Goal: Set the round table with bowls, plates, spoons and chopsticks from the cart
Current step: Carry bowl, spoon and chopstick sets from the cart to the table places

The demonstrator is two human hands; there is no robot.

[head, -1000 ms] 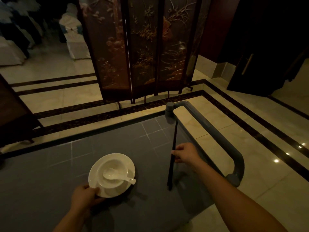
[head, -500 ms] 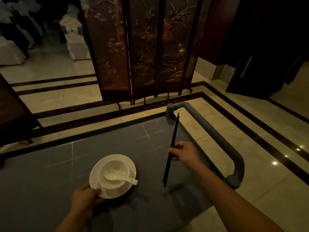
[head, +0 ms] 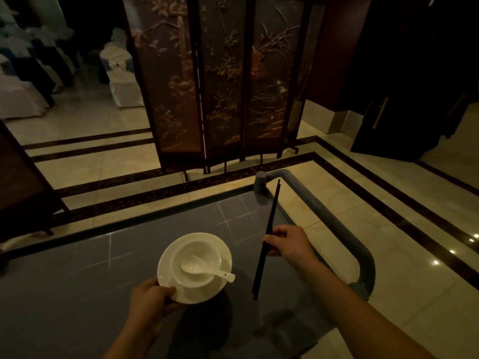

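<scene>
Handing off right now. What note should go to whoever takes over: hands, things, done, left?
Left hand grips the rim of the plate; the bowl sits on it, the spoon in the bowl.
Right hand pinches the chopsticks mid-length, over the cart top.
Done: one set picked up, seemingly lifted off the cart top.
Left: carry it to the round table, not in view, and lay it out.

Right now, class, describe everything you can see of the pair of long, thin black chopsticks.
The pair of long, thin black chopsticks looks smooth; material unclear in the dim light. The two sticks lie side by side, slanted, far ends by the grey cart handle, near ends toward the viewer. The right hand pinches them near the middle. They appear held above the grey cart top, right of the white plate, touching nothing else.
</scene>
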